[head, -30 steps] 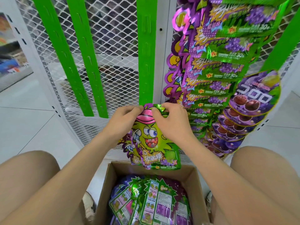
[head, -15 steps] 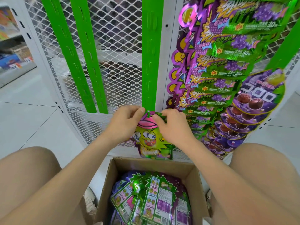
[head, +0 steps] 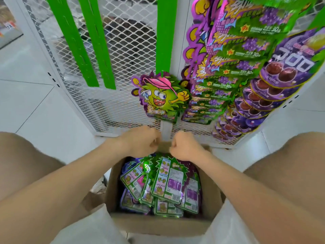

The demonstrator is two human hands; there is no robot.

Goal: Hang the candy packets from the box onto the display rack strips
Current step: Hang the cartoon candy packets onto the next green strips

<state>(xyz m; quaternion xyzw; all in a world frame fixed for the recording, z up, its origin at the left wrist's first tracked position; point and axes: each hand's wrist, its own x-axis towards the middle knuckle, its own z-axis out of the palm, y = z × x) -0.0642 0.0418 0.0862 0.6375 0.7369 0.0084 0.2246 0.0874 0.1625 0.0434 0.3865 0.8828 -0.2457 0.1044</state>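
Observation:
A green and purple candy packet (head: pixel 161 97) with a cartoon face hangs from the bottom end of the middle green strip (head: pixel 165 34), free of both hands. My left hand (head: pixel 140 143) and my right hand (head: pixel 184 147) hover below it, over the far edge of the cardboard box (head: pixel 158 224). Both have fingers curled and hold nothing. Several more packets (head: pixel 167 184) lie back side up in the box.
Two bare green strips (head: pixel 82 43) hang on the white mesh rack (head: pixel 123 50) at the left. Strips filled with purple and green packets (head: pixel 237 55) and round grape packets (head: pixel 274 81) hang at the right. My knees flank the box on the white tiled floor (head: pixel 26 103).
Both hands let go of the cartoon packet, which now hangs on the middle strip, and dropped down toward the box. The camera tilted lower.

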